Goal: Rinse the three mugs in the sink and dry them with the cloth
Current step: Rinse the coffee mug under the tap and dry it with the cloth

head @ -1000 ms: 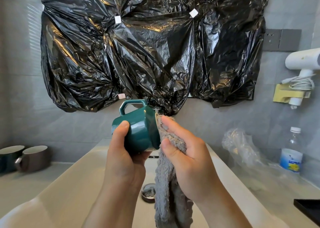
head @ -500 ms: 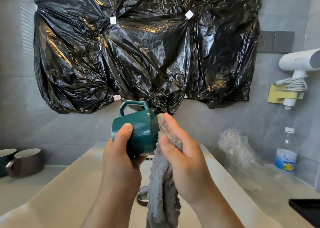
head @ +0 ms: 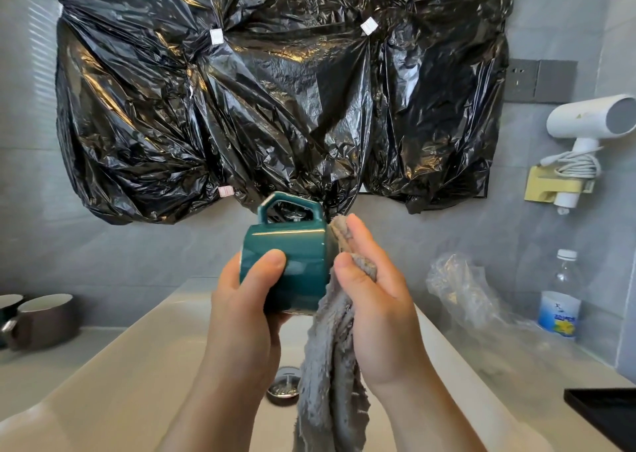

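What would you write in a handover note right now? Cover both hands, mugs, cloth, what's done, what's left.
Left hand grips the teal mug, on its side over the sink, handle up.
Right hand holds the grey cloth at the mug's mouth.
Brown mug and a dark mug stand on the counter at left.
Done: teal mug at drying stage.
Left: finish it; whether the other two are rinsed cannot be told.

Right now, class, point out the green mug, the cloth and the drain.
green mug [head: 303,245], head view, on its glossy side wall.
cloth [head: 327,376], head view, on the hanging part.
drain [head: 282,384], head view, on its metal stopper.
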Demonstrator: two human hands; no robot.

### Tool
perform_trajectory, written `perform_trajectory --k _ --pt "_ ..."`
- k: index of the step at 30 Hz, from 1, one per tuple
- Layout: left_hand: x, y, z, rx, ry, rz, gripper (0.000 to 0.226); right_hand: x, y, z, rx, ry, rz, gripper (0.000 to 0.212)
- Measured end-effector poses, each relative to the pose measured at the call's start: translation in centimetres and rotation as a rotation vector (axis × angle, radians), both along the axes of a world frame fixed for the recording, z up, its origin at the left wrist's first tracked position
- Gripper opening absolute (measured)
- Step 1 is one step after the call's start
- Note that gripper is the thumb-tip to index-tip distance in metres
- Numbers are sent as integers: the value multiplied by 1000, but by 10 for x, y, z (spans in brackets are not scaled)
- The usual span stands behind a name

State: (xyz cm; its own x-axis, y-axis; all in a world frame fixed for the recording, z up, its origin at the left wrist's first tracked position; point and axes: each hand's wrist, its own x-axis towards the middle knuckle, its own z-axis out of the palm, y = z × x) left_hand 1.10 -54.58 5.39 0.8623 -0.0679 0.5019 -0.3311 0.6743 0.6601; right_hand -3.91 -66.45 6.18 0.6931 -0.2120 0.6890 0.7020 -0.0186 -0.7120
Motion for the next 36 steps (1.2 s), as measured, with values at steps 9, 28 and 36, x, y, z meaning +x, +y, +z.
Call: perform_trajectory --k 9,28,36 --pt "1 -2 -2 83 73 -109 31 0 -13 4 285 -103 -340 59" --pt "-1 -3 -1 2 81 116 59 13 17 -7 -160 84 -105 59" --pt "2 2 1 14 3 91 61 6 14 -2 -151 -35 -202 49"
